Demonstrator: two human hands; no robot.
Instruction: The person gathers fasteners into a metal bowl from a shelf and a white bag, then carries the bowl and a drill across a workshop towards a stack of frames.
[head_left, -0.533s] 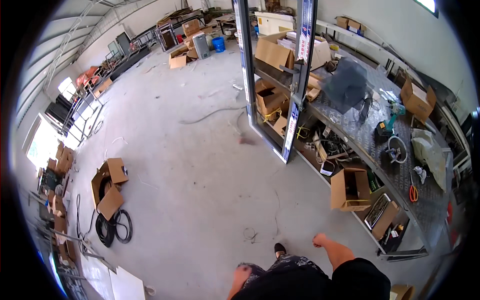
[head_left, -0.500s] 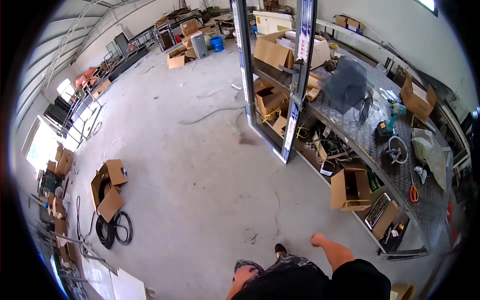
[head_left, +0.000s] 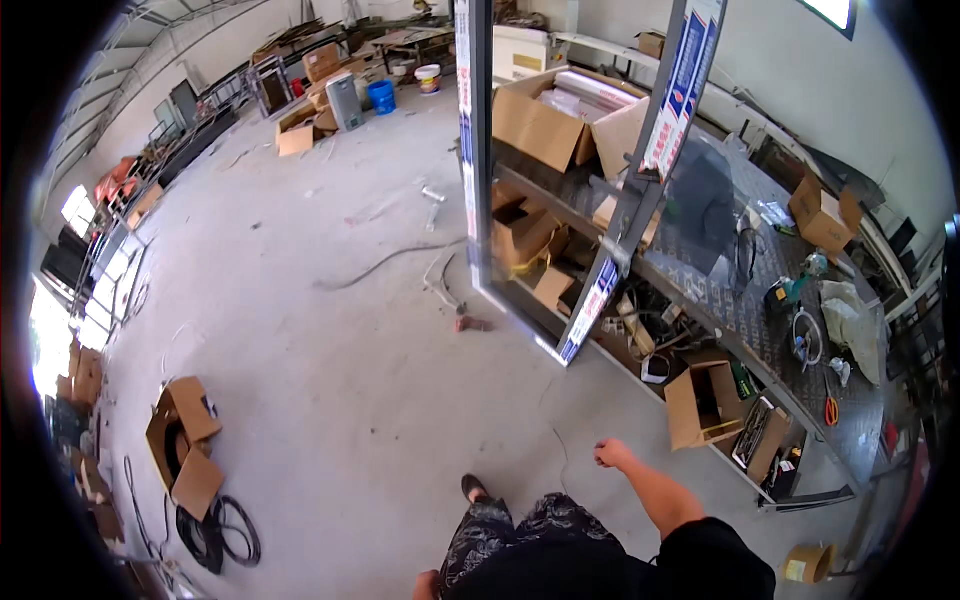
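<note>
The right hand (head_left: 610,453) hangs out in front, fingers curled in, and nothing shows in it; it is too small to tell if it is all the way closed. The left hand (head_left: 426,584) is partly cut off, beside the trousers (head_left: 475,545), so its grip cannot be told. Nearest the right hand, a thin wire (head_left: 563,455) lies on the floor (head_left: 350,400), lower down and a bit to the left, not touching it. A shoe (head_left: 473,487) could snag on that wire and cause a trip. To the right of that hand, apart from it, is an open cardboard box (head_left: 684,412); a wide swing might bump it. Farther ahead stands the metal frame (head_left: 597,310); a step too close could bang the knuckles. Beyond, to the left, a grey cable (head_left: 390,261) might catch a foot.
</note>
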